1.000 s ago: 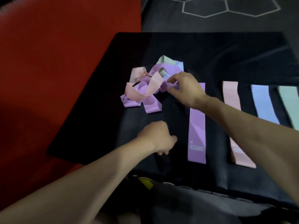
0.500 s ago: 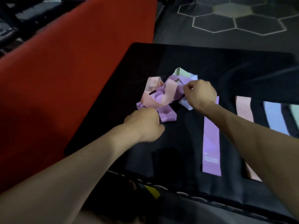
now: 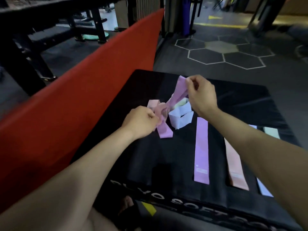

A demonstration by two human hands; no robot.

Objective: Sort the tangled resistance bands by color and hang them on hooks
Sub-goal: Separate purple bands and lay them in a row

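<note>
Over matte black pad (image 3: 233,104), flat stretchy purple band (image 3: 179,90) in both grips.

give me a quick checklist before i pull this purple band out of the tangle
1. Right hand pinching the lifted purple band: ok.
2. Left hand gripping the tangle to anchor it: ok.
3. Purple band free of the pink band: not ok, they cross at the knot.
4. Blue band clear of the pull: cannot tell.
5. Sorted purple strip lying flat, with room beside it: ok.
6. Hooks in sight: not ok, none visible.
</note>
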